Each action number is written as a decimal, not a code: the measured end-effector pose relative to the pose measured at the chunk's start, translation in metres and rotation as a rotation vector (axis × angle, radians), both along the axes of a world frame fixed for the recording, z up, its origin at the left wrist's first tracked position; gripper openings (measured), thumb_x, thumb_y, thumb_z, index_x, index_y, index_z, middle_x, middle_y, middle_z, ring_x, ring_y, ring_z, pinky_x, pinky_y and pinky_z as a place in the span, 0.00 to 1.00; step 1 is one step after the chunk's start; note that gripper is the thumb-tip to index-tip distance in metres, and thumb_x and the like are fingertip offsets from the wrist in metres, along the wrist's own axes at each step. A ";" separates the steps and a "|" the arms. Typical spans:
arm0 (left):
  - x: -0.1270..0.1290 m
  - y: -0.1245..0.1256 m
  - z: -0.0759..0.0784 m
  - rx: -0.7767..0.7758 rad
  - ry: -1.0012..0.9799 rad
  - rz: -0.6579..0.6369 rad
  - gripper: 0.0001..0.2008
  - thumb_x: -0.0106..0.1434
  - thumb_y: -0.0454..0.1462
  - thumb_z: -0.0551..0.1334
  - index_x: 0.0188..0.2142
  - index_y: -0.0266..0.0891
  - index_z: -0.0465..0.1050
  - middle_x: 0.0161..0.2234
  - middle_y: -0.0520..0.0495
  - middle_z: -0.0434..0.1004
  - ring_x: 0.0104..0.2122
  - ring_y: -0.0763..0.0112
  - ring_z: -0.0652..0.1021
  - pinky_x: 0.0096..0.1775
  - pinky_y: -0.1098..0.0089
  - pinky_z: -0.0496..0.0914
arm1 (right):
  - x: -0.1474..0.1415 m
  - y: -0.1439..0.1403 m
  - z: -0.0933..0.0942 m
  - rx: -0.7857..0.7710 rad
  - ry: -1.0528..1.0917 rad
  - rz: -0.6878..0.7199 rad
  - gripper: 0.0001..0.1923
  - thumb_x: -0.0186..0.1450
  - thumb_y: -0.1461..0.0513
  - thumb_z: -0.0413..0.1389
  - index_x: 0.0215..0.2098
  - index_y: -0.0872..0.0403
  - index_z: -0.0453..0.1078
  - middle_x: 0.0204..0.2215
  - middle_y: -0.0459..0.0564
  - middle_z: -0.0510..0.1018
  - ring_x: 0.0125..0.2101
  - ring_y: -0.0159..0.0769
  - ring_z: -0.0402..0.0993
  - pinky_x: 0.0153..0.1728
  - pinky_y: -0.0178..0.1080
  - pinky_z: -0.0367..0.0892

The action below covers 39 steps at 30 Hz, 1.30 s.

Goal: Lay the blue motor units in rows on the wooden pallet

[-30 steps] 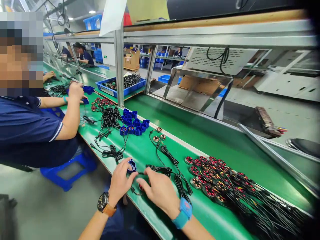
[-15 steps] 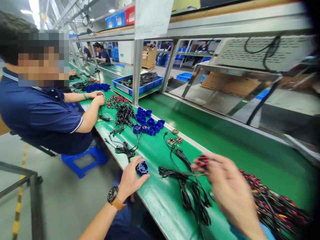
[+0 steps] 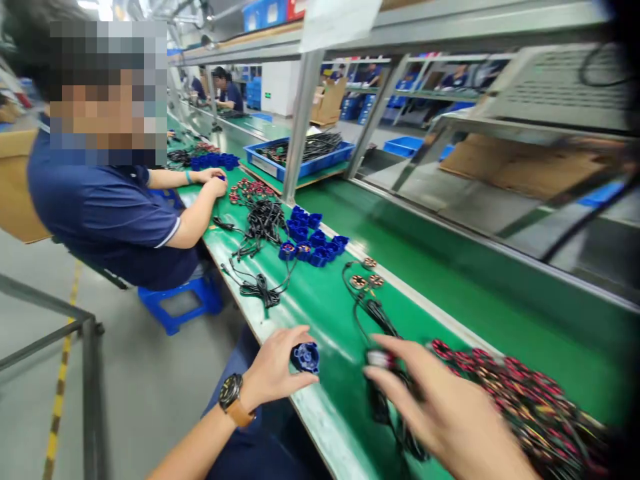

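Left hand [image 3: 273, 370] pinching blue plastic housing [image 3: 305, 357] by rim, light, rigid; right hand [image 3: 440, 407] blurred, grip unclear, touching wired stator [image 3: 379, 359].

A single head-worn view is given, looking forward and down along a green desk [image 3: 330, 313] from its near edge. The wearer's left hand [image 3: 275, 370] and right hand [image 3: 440, 413] are seen close at the bottom, the right blurred. A seated co-worker [image 3: 110, 207] is caught at left, shelving [image 3: 450, 120] beyond the desk.
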<state>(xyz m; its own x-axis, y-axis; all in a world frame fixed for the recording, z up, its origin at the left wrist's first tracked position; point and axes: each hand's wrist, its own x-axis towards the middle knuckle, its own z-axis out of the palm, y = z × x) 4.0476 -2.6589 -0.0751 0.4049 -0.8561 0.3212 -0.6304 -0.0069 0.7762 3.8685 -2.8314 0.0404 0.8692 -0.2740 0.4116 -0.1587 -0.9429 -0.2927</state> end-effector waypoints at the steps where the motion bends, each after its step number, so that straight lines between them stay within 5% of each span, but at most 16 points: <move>1: -0.002 0.001 -0.001 0.001 -0.002 -0.015 0.41 0.56 0.40 0.72 0.64 0.44 0.54 0.54 0.44 0.76 0.53 0.56 0.75 0.56 0.52 0.68 | 0.006 0.009 -0.004 -0.006 0.064 0.054 0.18 0.74 0.51 0.48 0.55 0.51 0.67 0.39 0.51 0.80 0.28 0.33 0.78 0.27 0.34 0.71; 4: -0.005 0.001 -0.004 -0.004 -0.015 -0.024 0.40 0.53 0.35 0.70 0.63 0.43 0.55 0.54 0.43 0.75 0.51 0.57 0.76 0.53 0.53 0.71 | 0.031 0.033 -0.023 0.085 0.227 0.197 0.18 0.74 0.55 0.49 0.58 0.53 0.62 0.44 0.53 0.78 0.35 0.37 0.79 0.34 0.37 0.74; 8: -0.003 0.001 -0.007 -0.018 -0.035 -0.026 0.42 0.49 0.30 0.68 0.62 0.43 0.56 0.54 0.43 0.75 0.51 0.58 0.75 0.53 0.55 0.71 | 0.046 0.045 -0.040 0.255 0.278 0.210 0.19 0.71 0.57 0.55 0.58 0.51 0.62 0.49 0.53 0.76 0.45 0.41 0.76 0.44 0.43 0.74; 20: -0.003 0.002 -0.010 -0.004 -0.076 0.001 0.40 0.53 0.35 0.70 0.63 0.44 0.56 0.53 0.44 0.75 0.49 0.59 0.76 0.50 0.56 0.73 | 0.041 0.036 -0.036 0.320 0.229 0.272 0.24 0.70 0.63 0.56 0.63 0.48 0.59 0.54 0.52 0.72 0.52 0.41 0.71 0.53 0.45 0.70; 32: -0.004 0.000 -0.004 -0.006 -0.069 -0.032 0.40 0.49 0.28 0.64 0.62 0.45 0.55 0.52 0.47 0.77 0.49 0.60 0.77 0.51 0.57 0.72 | 0.043 0.051 -0.026 0.171 0.432 0.168 0.15 0.73 0.60 0.49 0.57 0.52 0.63 0.48 0.53 0.71 0.41 0.41 0.75 0.41 0.45 0.74; 39: -0.003 0.001 -0.004 -0.005 -0.110 -0.018 0.41 0.50 0.31 0.65 0.62 0.44 0.55 0.51 0.46 0.78 0.49 0.59 0.77 0.51 0.56 0.72 | 0.039 0.049 -0.025 0.203 0.417 0.105 0.17 0.71 0.58 0.54 0.57 0.49 0.64 0.44 0.50 0.72 0.41 0.40 0.74 0.41 0.44 0.73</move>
<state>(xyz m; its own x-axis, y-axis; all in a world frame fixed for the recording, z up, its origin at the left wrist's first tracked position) 4.0442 -2.6578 -0.0794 0.3515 -0.8610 0.3675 -0.7118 0.0092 0.7023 3.9071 -2.7823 0.0149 0.9762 -0.2146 -0.0311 -0.2087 -0.8906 -0.4041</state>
